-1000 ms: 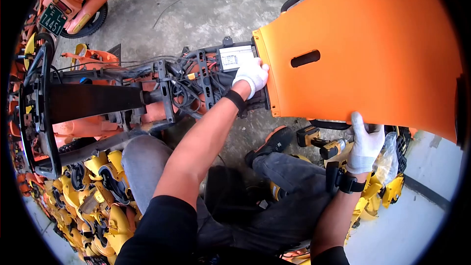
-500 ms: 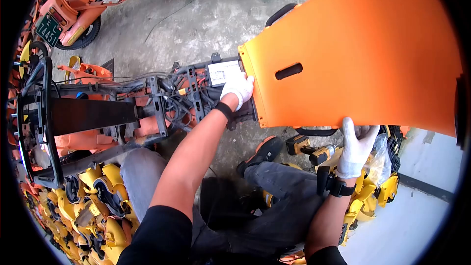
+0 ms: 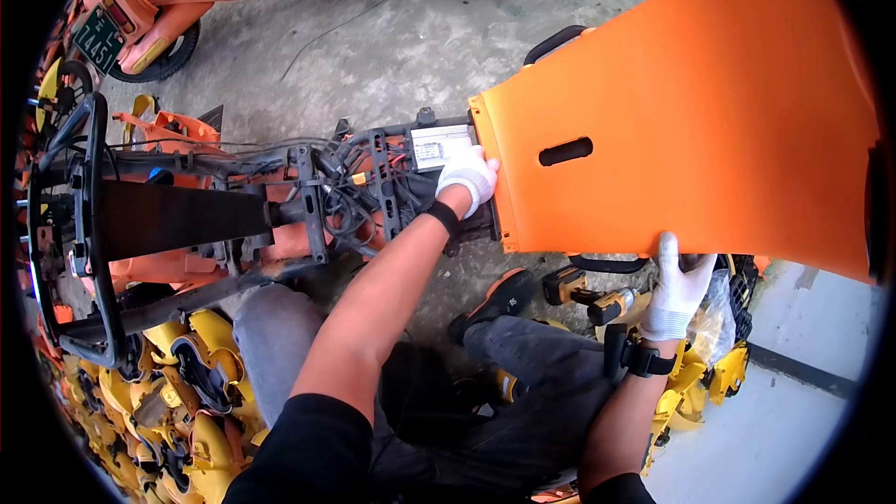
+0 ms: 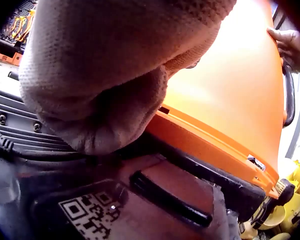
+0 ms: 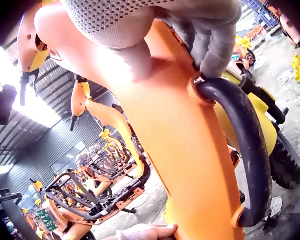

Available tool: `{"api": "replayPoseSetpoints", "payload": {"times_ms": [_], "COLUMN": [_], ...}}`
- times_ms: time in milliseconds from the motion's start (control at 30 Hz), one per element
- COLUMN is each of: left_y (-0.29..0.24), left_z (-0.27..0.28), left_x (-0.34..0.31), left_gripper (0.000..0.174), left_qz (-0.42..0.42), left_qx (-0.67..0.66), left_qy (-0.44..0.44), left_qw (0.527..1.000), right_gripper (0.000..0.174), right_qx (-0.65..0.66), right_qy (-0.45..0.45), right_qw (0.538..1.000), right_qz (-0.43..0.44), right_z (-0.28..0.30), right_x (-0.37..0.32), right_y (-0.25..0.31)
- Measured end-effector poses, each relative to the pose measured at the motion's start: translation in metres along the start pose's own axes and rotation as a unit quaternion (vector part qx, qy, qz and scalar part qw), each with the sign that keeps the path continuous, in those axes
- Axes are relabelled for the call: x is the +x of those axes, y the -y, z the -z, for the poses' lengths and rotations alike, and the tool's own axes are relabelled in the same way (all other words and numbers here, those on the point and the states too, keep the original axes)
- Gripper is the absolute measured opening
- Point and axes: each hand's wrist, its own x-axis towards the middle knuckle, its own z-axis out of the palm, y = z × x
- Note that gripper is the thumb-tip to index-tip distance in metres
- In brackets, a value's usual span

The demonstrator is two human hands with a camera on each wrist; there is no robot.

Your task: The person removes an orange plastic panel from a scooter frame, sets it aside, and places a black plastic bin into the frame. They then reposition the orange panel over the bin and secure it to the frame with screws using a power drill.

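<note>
A large orange panel (image 3: 691, 149) with an oval slot extends right from the bare black frame (image 3: 313, 201). My gloved left hand (image 3: 469, 175) grips the panel's near-frame end edge, beside a silver box (image 3: 434, 147) with a label. In the left wrist view, the curled left glove (image 4: 100, 75) covers part of that edge, hiding the fingertips. My gloved right hand (image 3: 679, 291) holds the panel's lower side edge, thumb on the orange face and fingers partly hidden beneath. A black curved handle (image 5: 245, 145) stands beside the right glove (image 5: 155, 30) in the right wrist view.
A power drill (image 3: 588, 296) lies on the floor near a shoe (image 3: 499, 303). Yellow parts (image 3: 168, 392) are heaped at lower left, with more yellow pieces (image 3: 691, 392) near my right forearm. Another orange vehicle (image 3: 140, 14) stands at upper left. Cables (image 3: 350, 201) run through the frame.
The head view has shifted, so the panel and both hands appear lower than one second ago. Both hands keep their holds, and the panel stays at the same end of the frame.
</note>
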Motion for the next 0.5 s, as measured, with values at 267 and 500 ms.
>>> {"api": "replayPoseSetpoints", "payload": {"times_ms": [267, 500], "left_y": [-0.004, 0.002], "left_z": [0.001, -0.008], "left_x": [-0.002, 0.005], "left_gripper": [0.032, 0.036], "left_qz": [0.004, -0.035], "left_qx": [0.016, 0.064], "left_qy": [-0.009, -0.042], "left_qw": [1.0, 0.996], "right_gripper": [0.054, 0.061], "right_qx": [-0.025, -0.028], "right_qy": [0.037, 0.087], "right_qw": [0.999, 0.995], "right_qz": [-0.023, -0.038], "right_z": [-0.003, 0.002], "right_x": [-0.005, -0.006], "right_y": [-0.006, -0.018]}}
